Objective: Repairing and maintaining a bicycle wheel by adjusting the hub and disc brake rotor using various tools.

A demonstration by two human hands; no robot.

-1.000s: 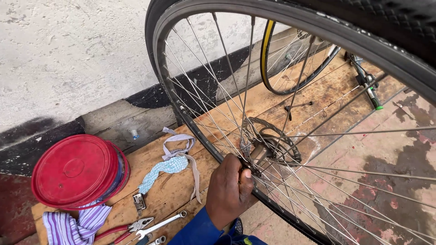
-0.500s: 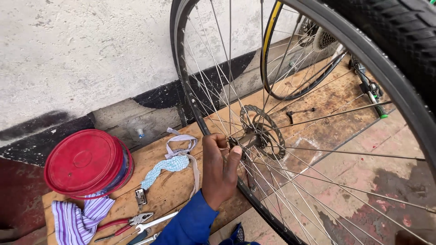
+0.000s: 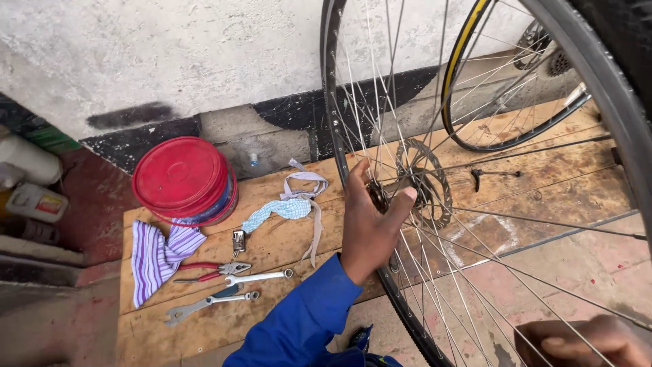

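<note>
A bicycle wheel with thin spokes and a black tyre stands upright in front of me on a wooden board. At its middle is a hub with a metal disc rotor. My left hand, in a blue sleeve, reaches through the spokes; its thumb and fingers pinch the end of the hub. My right hand shows only partly at the bottom right, behind the spokes, fingers curled. What it holds is hidden.
On the board's left lie a red bucket with lid, a striped cloth, red-handled pliers, two spanners and a light blue face mask. A yellow-rimmed wheel leans on the wall behind. White containers stand far left.
The view has shifted left, so the wheel sits further right. My left hand rose from a closed grip low at the hub to a pinch on its end. My right hand came into view.
</note>
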